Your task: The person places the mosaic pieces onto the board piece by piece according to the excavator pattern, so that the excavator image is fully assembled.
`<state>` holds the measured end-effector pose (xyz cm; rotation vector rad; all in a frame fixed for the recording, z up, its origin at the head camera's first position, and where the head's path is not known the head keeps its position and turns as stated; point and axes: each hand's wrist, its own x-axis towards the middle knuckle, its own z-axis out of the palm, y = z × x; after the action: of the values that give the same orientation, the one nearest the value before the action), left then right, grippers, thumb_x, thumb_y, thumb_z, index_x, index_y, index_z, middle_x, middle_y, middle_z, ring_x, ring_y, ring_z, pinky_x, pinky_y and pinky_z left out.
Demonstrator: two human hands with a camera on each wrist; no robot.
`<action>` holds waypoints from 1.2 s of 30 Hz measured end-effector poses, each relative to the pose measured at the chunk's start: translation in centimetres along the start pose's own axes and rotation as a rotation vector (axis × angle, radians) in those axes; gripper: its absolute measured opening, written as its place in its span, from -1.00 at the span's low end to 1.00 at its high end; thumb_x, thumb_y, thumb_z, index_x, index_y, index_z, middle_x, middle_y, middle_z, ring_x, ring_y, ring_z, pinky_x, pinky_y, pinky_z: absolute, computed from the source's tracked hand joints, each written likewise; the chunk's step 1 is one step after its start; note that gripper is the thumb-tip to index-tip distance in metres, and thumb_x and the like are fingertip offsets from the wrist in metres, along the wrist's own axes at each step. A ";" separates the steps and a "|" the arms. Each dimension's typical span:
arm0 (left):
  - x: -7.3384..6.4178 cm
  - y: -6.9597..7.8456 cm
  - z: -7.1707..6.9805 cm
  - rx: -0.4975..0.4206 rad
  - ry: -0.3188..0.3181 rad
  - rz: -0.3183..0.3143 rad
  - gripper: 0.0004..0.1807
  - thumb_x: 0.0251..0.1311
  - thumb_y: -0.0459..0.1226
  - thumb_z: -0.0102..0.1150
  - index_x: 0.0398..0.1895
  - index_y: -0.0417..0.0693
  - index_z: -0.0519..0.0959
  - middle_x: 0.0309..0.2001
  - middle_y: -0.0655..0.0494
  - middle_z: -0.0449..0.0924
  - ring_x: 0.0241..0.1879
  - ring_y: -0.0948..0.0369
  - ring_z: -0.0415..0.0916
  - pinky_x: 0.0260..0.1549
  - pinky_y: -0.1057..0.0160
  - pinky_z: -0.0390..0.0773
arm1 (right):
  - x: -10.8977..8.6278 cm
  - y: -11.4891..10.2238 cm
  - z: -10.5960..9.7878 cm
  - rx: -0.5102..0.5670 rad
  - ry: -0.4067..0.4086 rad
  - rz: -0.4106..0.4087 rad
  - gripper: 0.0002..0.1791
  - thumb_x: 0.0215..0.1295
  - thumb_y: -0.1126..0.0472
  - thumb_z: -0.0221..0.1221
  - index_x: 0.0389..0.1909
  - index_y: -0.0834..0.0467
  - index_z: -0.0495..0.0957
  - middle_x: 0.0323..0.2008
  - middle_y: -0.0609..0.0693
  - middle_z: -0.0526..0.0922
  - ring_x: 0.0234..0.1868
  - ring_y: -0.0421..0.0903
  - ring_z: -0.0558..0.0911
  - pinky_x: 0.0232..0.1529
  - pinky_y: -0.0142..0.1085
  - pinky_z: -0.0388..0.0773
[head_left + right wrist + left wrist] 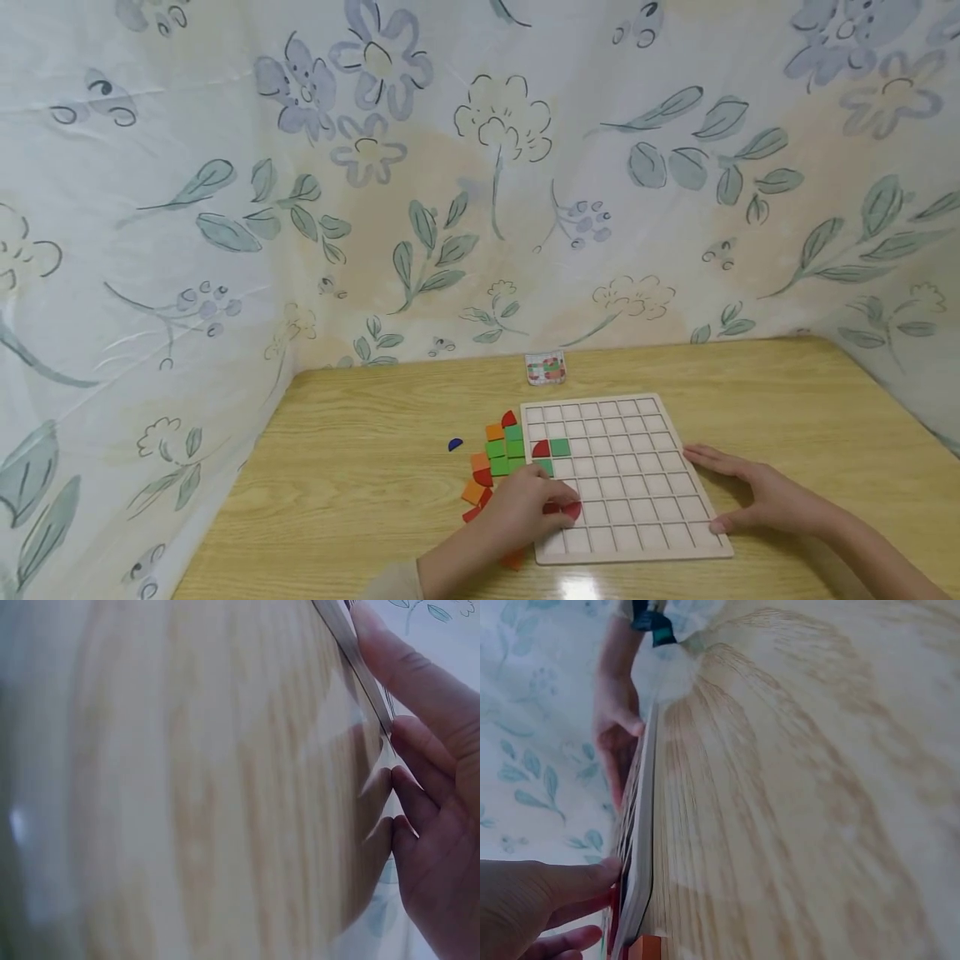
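A pale wooden grid board (637, 500) lies flat on the table. My left hand (532, 504) is over its left columns, thumb and forefinger pinching a red quarter-circle piece (573, 510) at the board surface. Another red piece (551, 507) shows partly beneath the fingers. Higher on the grid sit a red quarter-circle (542, 449), a green square (560, 447) and a second green piece (544, 467), partly covered by the hand. My right hand (772, 500) rests along the board's right edge, its thumb at the lower corner and its fingers extended.
Left of the board lie several green squares (497, 449), orange pieces (472, 492) and red pieces (508, 418), some against its edge. A dark blue half-circle (455, 444) lies apart, farther left. Behind the board is a small pattern card (546, 367). Floral cloth (465, 167) encloses the table.
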<state>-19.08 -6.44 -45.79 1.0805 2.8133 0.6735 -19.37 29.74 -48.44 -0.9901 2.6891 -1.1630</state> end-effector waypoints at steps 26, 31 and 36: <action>0.6 -0.3 0.9 -0.091 0.068 -0.038 -0.77 0.03 -0.12 0.32 -0.20 0.16 0.68 -0.32 0.46 0.64 -0.39 0.50 0.31 -0.43 0.58 0.28 | 0.2 0.0 -0.7 -0.054 -0.043 -0.086 -0.08 -0.02 0.04 0.34 0.34 0.27 0.15 0.42 -0.02 0.03 0.32 -0.60 -0.15 0.09 -0.81 -0.19; 0.7 -0.6 0.8 -0.169 0.035 -0.052 -0.74 0.04 -0.08 0.29 -0.16 0.19 0.66 -0.30 0.50 0.60 -0.35 0.52 0.32 -0.37 0.56 0.34 | 0.2 0.1 -0.9 -0.048 -0.044 -0.114 -0.09 -0.02 0.06 0.34 0.33 0.30 0.16 0.42 -0.17 -0.01 0.32 -0.60 -0.14 0.10 -0.81 -0.20; 0.5 -2.4 0.2 -0.397 0.135 -0.086 -0.79 0.13 -0.12 0.22 -0.18 0.10 0.67 -0.28 0.37 0.61 -0.29 0.43 0.40 -0.32 0.47 0.42 | 0.1 0.1 -0.6 -0.026 -0.048 -0.083 -0.09 -0.02 0.04 0.33 0.33 0.28 0.17 0.42 -0.05 0.04 0.31 -0.62 -0.13 0.09 -0.81 -0.18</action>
<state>-20.96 -7.66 -46.92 0.8656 2.6407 1.2679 -19.66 30.06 -48.05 -1.1286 2.6568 -1.1049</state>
